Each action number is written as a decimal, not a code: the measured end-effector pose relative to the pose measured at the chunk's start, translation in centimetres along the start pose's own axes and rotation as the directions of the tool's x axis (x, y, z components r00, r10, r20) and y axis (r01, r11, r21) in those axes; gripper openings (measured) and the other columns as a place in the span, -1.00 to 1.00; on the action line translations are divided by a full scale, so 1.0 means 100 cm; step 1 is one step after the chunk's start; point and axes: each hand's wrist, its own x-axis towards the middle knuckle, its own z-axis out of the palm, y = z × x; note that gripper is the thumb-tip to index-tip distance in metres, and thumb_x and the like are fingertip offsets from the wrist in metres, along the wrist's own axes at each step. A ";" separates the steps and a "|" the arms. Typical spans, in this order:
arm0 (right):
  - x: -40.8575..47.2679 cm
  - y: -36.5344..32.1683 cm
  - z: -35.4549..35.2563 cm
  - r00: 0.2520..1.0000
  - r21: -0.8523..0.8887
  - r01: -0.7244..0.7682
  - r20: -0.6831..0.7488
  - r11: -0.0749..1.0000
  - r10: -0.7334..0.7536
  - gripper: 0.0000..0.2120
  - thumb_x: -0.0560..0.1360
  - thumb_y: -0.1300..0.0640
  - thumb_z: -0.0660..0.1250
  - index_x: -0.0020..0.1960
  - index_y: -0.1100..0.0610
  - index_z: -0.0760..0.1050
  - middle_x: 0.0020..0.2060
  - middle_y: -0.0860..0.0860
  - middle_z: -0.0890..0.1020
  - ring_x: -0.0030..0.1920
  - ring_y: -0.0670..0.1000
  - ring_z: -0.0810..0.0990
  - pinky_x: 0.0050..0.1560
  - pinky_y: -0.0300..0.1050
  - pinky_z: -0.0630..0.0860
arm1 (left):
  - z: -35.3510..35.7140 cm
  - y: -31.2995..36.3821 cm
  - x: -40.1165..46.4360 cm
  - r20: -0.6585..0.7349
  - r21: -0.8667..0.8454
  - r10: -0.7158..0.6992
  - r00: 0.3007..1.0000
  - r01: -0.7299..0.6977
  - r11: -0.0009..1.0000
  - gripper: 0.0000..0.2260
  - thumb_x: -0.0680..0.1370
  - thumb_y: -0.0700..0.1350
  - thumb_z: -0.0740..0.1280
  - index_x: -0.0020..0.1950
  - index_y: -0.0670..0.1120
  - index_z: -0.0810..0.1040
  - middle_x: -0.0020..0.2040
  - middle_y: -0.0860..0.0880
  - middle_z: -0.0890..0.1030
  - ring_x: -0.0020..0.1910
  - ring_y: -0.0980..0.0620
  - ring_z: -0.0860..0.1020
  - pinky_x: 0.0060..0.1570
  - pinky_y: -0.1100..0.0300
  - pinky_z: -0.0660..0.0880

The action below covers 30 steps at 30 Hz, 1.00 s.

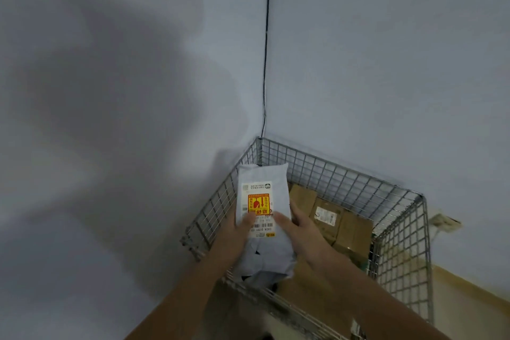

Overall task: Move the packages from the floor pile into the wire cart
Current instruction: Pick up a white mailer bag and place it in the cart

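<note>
You hold a white mailer (263,212) over the wire cart (397,232), left hand (234,234) and right hand (300,229) gripping its sides. Brown boxes (339,223) already lie inside; the floor pile is out of view, so the remainder cannot be judged.

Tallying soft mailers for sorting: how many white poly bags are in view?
1: the white poly bag, held over the wire cart by both hands. Others may be hidden beneath.

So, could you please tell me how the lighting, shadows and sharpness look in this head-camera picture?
Head view: dim, bluish light; a broad soft shadow falls across the left wall. The white package, held in both the left hand and right hand, has a mostly readable label, but the forearms at the bottom edge are blurred. Wide-angle distortion splays the wire cart and bends the cable in the corner.
</note>
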 end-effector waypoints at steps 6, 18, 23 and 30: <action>0.101 0.041 0.003 0.980 0.089 -0.133 -0.138 0.987 0.144 -0.66 0.65 0.03 0.36 0.41 -0.12 0.48 0.10 -0.07 0.75 0.04 -0.01 0.76 0.11 0.07 0.70 | -0.002 -0.032 0.113 -0.028 0.040 -0.084 0.996 0.085 0.996 -0.58 0.63 0.13 0.38 0.39 0.04 0.32 0.16 -0.06 0.70 -0.04 0.02 0.76 -0.19 0.20 0.68; 0.303 0.226 0.039 0.751 0.190 -0.516 -0.369 0.835 0.548 -0.67 0.57 0.15 0.37 0.30 0.03 0.42 0.07 -0.01 0.67 0.03 0.02 0.69 0.06 0.02 0.68 | -0.013 -0.216 0.323 -0.040 0.173 -0.283 0.958 0.286 0.943 -0.66 0.66 0.00 0.38 0.28 0.03 0.25 0.00 0.09 0.59 -0.15 0.13 0.64 -0.34 0.32 0.55; 0.379 0.324 0.064 0.689 0.246 -0.548 -0.408 0.799 0.599 -0.71 0.58 0.21 0.32 0.27 0.00 0.47 0.08 -0.03 0.67 0.03 0.05 0.70 0.06 0.08 0.71 | -0.021 -0.323 0.402 -0.063 0.298 -0.331 0.941 0.334 0.894 -0.63 0.65 0.09 0.36 0.33 -0.09 0.40 0.11 -0.07 0.66 -0.08 0.05 0.68 -0.21 0.15 0.60; 0.432 0.426 0.090 0.625 0.226 -0.635 -0.412 0.739 0.663 -0.73 0.57 0.25 0.32 0.21 0.00 0.50 0.08 0.05 0.68 0.10 0.12 0.66 0.15 0.10 0.66 | -0.032 -0.411 0.449 -0.108 0.579 -0.305 0.946 0.309 0.754 -0.63 0.69 0.01 0.30 0.46 -0.10 0.46 0.38 -0.13 0.34 0.10 -0.05 0.52 0.04 0.08 0.58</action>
